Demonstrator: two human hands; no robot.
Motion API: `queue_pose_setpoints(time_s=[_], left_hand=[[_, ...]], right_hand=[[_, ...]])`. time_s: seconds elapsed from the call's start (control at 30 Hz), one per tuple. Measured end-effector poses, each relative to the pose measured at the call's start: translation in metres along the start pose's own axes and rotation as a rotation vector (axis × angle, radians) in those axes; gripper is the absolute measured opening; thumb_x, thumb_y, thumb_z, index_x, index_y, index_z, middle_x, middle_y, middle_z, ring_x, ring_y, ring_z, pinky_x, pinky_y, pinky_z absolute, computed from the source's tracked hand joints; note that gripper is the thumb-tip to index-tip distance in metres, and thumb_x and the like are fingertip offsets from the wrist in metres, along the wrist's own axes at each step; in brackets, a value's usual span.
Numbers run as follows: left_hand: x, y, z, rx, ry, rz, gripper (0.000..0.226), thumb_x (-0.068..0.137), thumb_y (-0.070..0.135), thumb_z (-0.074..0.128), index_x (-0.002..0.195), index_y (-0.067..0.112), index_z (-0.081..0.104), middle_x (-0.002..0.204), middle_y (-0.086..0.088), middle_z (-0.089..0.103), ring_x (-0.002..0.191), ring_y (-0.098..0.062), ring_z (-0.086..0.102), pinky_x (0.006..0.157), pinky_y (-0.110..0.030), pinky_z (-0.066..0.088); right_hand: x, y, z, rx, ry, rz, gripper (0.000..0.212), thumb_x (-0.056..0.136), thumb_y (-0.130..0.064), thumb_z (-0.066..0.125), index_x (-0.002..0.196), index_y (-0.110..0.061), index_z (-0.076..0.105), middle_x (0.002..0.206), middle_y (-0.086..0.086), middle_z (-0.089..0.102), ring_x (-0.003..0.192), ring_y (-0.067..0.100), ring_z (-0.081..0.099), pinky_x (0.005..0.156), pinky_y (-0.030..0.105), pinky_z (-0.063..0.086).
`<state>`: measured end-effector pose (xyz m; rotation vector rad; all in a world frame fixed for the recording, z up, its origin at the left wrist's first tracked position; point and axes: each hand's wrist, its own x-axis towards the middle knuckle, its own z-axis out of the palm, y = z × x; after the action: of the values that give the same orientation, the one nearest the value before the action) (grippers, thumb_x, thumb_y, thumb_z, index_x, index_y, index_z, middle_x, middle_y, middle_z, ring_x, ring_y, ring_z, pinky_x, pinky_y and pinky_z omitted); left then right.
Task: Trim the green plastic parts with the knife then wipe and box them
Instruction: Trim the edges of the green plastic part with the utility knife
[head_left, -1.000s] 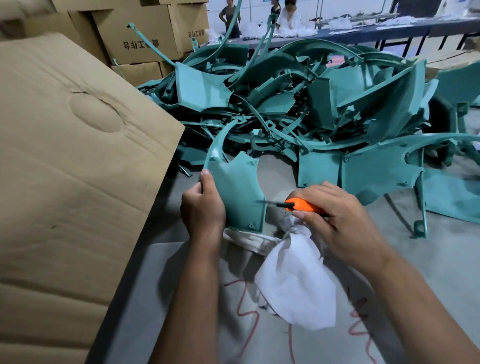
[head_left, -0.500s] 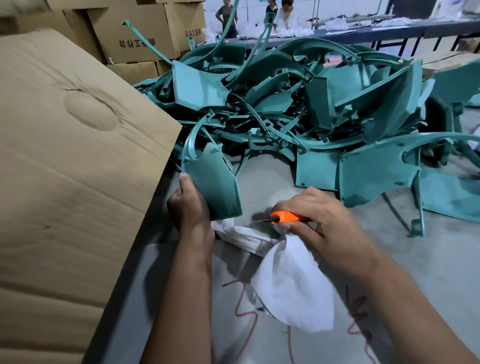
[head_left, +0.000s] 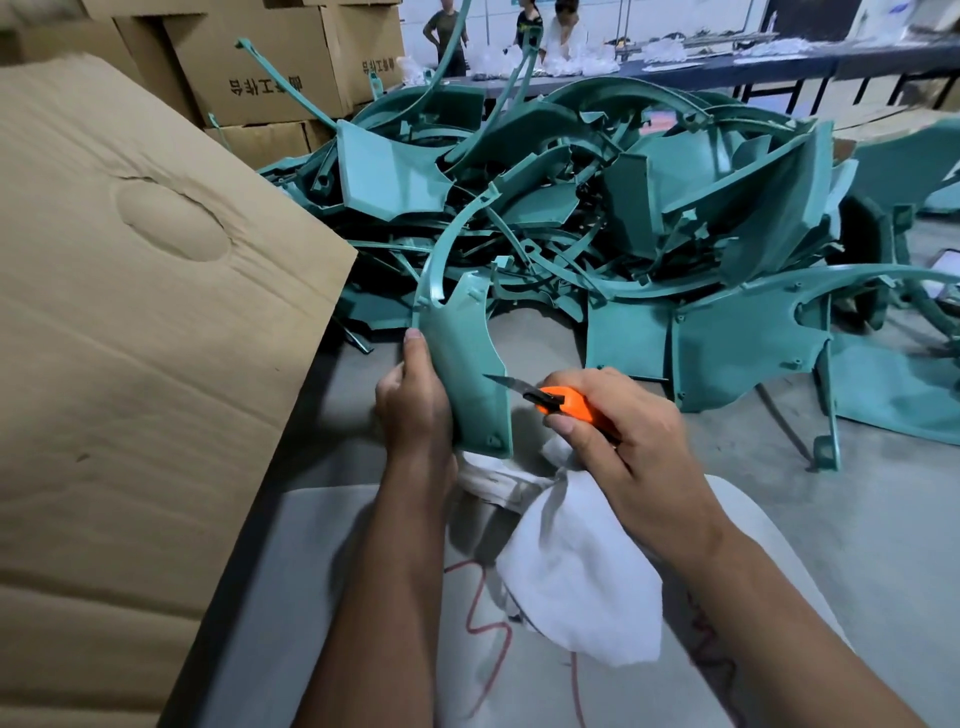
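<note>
At frame centre the left hand (head_left: 413, 410) grips the green fender panel (head_left: 467, 374), now turned upright again. The right hand (head_left: 618, 431), clamped on the orange knife (head_left: 558, 402), has brought its blade back to the panel's right edge, so trimming likely resumes.

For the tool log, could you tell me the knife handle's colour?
Orange, with a black blade slider; the knife handle shows clearly in the head view.

I can see dark printed characters on two stacked cardboard boxes (head_left: 270, 67) ahead of me, mirrored and too unclear to read.
</note>
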<state>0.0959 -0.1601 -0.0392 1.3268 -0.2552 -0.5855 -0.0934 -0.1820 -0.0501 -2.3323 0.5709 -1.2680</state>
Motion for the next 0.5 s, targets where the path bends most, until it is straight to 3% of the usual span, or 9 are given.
queue_pose_setpoints(time_s=[0.1,0.2,0.27,0.33,0.4,0.5], left_hand=[[-0.002,-0.001,0.002,0.017,0.008,-0.057,0.046,0.099,0.052,0.057,0.097,0.009,0.073,0.102,-0.012,0.075,0.085,-0.027,0.070,0.074,-0.036,0.060],[-0.005,0.002,0.000,-0.079,-0.019,-0.152,0.049,0.099,0.050,0.056,0.111,0.005,0.071,0.085,-0.006,0.062,0.059,-0.021,0.058,0.045,-0.020,0.049],[-0.005,0.004,-0.002,-0.102,-0.039,-0.201,0.047,0.099,0.047,0.054,0.097,0.002,0.066,0.067,-0.004,0.050,0.043,-0.014,0.047,0.037,-0.012,0.034],[-0.006,0.007,-0.004,-0.113,-0.063,-0.240,0.044,0.101,0.047,0.050,0.073,0.013,0.053,0.054,-0.001,0.040,0.030,-0.010,0.037,0.035,-0.009,0.028],[-0.006,0.010,-0.004,-0.103,-0.058,-0.264,0.046,0.102,0.050,0.047,0.070,0.016,0.044,0.054,-0.002,0.037,0.024,-0.010,0.031,0.033,-0.010,0.023],[-0.007,0.010,-0.006,-0.104,-0.013,-0.261,0.044,0.102,0.052,0.048,0.076,0.017,0.047,0.061,-0.004,0.038,0.026,-0.010,0.033,0.033,-0.012,0.023]], right_hand=[[0.000,0.003,-0.001,-0.013,0.001,-0.011,0.015,0.104,-0.026,0.059,0.115,-0.021,0.068,0.097,-0.035,0.054,0.087,0.006,0.052,0.076,0.016,0.035],[0.001,0.003,-0.002,-0.023,-0.025,-0.051,0.014,0.105,-0.029,0.058,0.115,-0.025,0.067,0.100,-0.030,0.058,0.090,0.008,0.053,0.078,0.019,0.038],[0.001,0.003,0.000,-0.030,-0.059,-0.071,0.016,0.106,-0.031,0.057,0.116,-0.024,0.067,0.101,-0.021,0.063,0.091,0.013,0.055,0.079,0.024,0.043],[0.001,0.003,0.002,-0.029,-0.103,-0.084,0.019,0.106,-0.033,0.056,0.115,-0.022,0.068,0.099,-0.015,0.065,0.091,0.017,0.056,0.081,0.029,0.045],[0.002,0.001,0.002,-0.024,-0.144,-0.106,0.021,0.107,-0.035,0.054,0.114,-0.021,0.069,0.097,-0.014,0.064,0.089,0.018,0.055,0.081,0.030,0.045],[0.002,-0.002,0.001,0.000,-0.113,-0.102,0.021,0.106,-0.034,0.055,0.113,-0.020,0.069,0.098,-0.020,0.063,0.089,0.014,0.056,0.080,0.025,0.043]])
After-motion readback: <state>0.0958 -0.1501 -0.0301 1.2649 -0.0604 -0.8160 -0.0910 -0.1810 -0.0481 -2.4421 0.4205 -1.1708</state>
